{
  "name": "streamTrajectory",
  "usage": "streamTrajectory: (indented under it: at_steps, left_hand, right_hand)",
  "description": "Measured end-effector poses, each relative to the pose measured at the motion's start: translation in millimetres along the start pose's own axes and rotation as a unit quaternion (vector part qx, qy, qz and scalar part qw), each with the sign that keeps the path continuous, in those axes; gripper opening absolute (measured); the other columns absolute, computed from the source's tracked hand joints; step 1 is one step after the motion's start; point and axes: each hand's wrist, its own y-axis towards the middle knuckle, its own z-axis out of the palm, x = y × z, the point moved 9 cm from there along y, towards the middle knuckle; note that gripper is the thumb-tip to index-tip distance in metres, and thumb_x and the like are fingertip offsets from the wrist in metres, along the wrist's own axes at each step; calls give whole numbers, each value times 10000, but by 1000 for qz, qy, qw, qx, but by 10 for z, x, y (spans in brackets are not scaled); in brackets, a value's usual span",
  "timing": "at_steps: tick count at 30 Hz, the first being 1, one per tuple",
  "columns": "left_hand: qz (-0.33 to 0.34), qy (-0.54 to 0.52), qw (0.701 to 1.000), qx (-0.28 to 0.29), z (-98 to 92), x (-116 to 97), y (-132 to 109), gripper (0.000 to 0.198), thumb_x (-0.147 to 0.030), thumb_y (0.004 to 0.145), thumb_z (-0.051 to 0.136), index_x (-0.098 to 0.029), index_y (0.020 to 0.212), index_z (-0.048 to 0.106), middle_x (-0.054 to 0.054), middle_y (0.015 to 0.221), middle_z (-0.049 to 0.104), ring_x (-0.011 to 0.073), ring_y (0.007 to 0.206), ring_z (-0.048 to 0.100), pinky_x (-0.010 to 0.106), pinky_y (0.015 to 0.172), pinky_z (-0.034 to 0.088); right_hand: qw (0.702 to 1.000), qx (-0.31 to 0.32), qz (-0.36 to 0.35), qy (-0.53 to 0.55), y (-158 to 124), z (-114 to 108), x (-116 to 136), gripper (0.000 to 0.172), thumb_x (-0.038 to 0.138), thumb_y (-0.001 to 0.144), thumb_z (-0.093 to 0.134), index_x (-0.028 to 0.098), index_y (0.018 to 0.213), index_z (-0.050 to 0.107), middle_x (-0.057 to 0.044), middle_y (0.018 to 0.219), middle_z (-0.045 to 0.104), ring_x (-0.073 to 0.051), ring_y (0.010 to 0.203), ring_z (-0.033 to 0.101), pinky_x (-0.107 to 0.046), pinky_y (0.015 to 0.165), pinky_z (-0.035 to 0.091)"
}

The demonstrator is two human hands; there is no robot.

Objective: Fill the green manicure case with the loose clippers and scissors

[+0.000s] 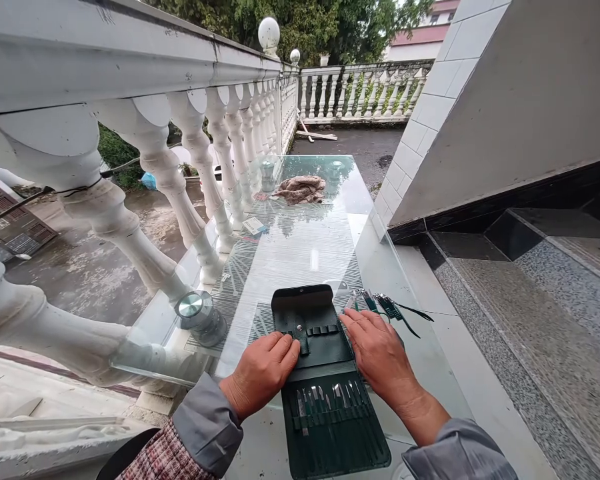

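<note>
A dark green manicure case (pixel 336 443) lies unfolded on the glass table. Its lower panel holds a row of slim metal manicure tools (pixel 325 399) under loops. The upper panel has a snap strap and bare loops, and its end flap stands raised. My left hand (pixel 264 370) is closed on the left edge of the upper panel, fingers curled together. At the right edge, my right hand (pixel 380 353) grips the case with its fingers close together; its thumb is hidden. Just beyond that hand lie nail clippers and other green-handled tools (pixel 387 307), partly covered by it.
The glass table (pixel 300 257) reaches away from me. A crumpled brown cloth (pixel 300 190) and a small card (pixel 254 225) lie farther along it. White balusters (pixel 180 173) line the left side; stone steps (pixel 510 313) rise on the right.
</note>
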Motion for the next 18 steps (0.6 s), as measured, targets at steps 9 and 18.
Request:
streamTrajectory:
  at_steps: [9, 18]
  left_hand:
    - [4, -4, 1000, 11, 54, -3, -17, 179, -94, 911, 433, -61, 1029, 564, 110, 890, 632, 187, 830, 599, 321, 732, 543]
    - [3, 6, 1000, 15, 55, -6, -8, 188, -100, 923, 402, -79, 1024, 560, 107, 869, 629, 183, 826, 602, 315, 703, 546]
  right_hand:
    - [999, 5, -23, 26, 51, 71, 35, 347, 146, 898, 342, 164, 1135, 594, -79, 1208, 602, -222, 1155, 475, -384, 982, 333]
    - [999, -2, 31, -18, 124, 86, -61, 314, 273, 904, 402, 168, 1113, 610, -104, 1161, 617, -263, 1120, 478, -423, 930, 359]
